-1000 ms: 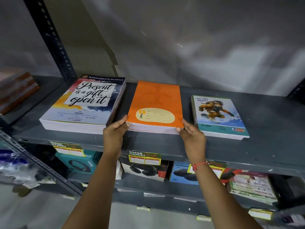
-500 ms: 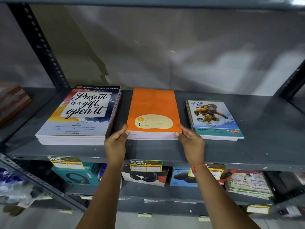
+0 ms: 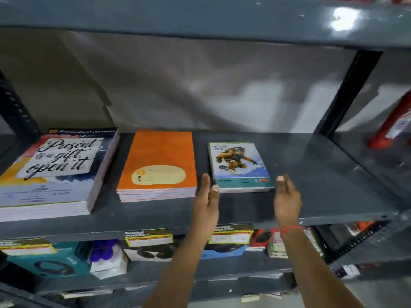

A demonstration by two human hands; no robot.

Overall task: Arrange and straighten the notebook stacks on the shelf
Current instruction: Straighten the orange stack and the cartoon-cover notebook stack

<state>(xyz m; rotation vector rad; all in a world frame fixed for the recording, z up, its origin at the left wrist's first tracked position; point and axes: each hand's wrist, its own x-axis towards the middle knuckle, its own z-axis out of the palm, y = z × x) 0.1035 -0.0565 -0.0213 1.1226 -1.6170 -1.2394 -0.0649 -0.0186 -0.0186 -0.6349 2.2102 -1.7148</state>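
Three notebook stacks lie on the grey shelf (image 3: 322, 187). A large stack with a "Present is a gift, open it" cover (image 3: 53, 172) is at the left. In the middle sits an orange stack (image 3: 158, 163). To its right lies a small stack with a cartoon-figure cover (image 3: 239, 165). My left hand (image 3: 208, 196) is at the small stack's front left corner, fingers straight and together. My right hand (image 3: 287, 196) is at its front right corner. Both hands flank the stack and hold nothing; whether they touch it I cannot tell.
The shelf's right half is bare grey metal. A black upright post (image 3: 347, 94) bounds it on the right, with a red object (image 3: 391, 125) beyond. An upper shelf (image 3: 200, 16) hangs overhead. Boxed headphones and price tags (image 3: 149, 238) fill the shelf below.
Both hands left the orange stack's front corners and moved right to the small cartoon-cover stack. The camera view shifted up and to the right.
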